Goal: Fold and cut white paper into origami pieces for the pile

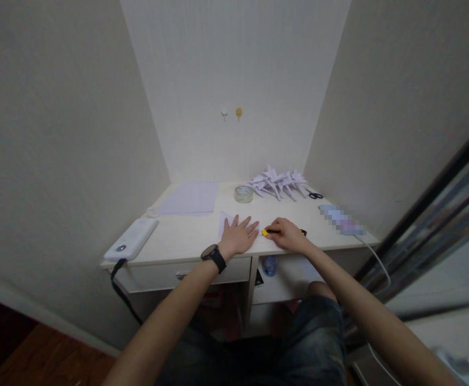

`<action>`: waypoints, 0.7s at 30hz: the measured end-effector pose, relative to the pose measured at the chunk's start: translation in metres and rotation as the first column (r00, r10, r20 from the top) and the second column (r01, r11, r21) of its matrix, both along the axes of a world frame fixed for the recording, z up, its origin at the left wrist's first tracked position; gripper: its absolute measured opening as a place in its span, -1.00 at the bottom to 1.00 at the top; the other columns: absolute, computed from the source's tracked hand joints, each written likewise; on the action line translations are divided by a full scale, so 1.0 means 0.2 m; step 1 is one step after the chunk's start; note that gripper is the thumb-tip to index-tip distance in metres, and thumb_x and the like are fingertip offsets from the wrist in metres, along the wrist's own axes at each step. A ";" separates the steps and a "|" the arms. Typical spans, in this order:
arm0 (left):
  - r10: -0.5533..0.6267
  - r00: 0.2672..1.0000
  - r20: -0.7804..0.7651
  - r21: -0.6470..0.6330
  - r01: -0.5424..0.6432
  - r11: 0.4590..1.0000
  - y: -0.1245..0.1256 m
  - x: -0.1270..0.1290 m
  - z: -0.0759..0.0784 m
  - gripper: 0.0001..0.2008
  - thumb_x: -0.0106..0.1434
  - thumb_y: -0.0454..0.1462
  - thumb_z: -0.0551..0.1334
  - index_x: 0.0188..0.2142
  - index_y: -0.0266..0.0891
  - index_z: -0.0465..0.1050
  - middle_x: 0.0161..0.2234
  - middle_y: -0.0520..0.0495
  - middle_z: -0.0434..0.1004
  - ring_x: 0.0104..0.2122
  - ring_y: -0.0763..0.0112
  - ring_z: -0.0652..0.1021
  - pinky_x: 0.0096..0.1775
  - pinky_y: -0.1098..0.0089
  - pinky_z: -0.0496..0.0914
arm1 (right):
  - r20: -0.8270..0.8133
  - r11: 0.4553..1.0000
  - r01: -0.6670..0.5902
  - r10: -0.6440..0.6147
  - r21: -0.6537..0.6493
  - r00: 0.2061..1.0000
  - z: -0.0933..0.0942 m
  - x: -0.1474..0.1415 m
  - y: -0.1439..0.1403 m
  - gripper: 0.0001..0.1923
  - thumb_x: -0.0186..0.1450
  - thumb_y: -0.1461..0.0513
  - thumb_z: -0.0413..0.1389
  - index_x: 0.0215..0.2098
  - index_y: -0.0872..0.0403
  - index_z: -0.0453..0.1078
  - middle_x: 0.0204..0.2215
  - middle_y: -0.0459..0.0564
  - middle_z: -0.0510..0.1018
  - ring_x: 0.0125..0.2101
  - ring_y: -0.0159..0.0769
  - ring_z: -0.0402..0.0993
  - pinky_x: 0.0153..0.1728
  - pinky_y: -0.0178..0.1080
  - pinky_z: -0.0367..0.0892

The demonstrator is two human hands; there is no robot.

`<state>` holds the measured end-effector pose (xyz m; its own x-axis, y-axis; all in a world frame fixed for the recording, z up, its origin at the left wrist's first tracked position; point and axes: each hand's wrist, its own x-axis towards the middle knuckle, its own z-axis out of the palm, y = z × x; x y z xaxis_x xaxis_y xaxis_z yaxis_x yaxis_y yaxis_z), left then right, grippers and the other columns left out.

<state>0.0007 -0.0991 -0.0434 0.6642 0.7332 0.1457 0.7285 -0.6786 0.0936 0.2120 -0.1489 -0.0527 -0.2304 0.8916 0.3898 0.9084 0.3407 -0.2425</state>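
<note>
White paper sheet [225,222] lies flat under the splayed, empty left hand [238,236]. Right hand [288,235], just beside, grips a yellow-tipped black cutter [270,232], long axis pointing leftward at the sheet.

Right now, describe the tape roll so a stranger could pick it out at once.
Start at the pale desk in the alcove. Toward its back edge, between the flat paper sheet on the left and the pile of folded paper on the right, sits the tape roll. It is the only round, ring-shaped thing there.
</note>
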 end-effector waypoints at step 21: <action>-0.037 0.998 -0.049 0.069 0.040 0.997 0.03 -0.05 0.00 -0.43 0.45 -0.15 -0.21 0.37 -0.28 0.06 0.41 -0.14 -0.03 0.38 -0.02 0.03 0.29 -0.13 0.01 | 0.026 0.924 0.382 -0.382 0.018 0.924 0.02 -0.25 -0.06 -0.68 0.30 -0.03 0.14 -0.30 0.07 0.45 -0.27 0.08 0.55 -0.20 -0.11 0.41 -0.23 -0.18 0.16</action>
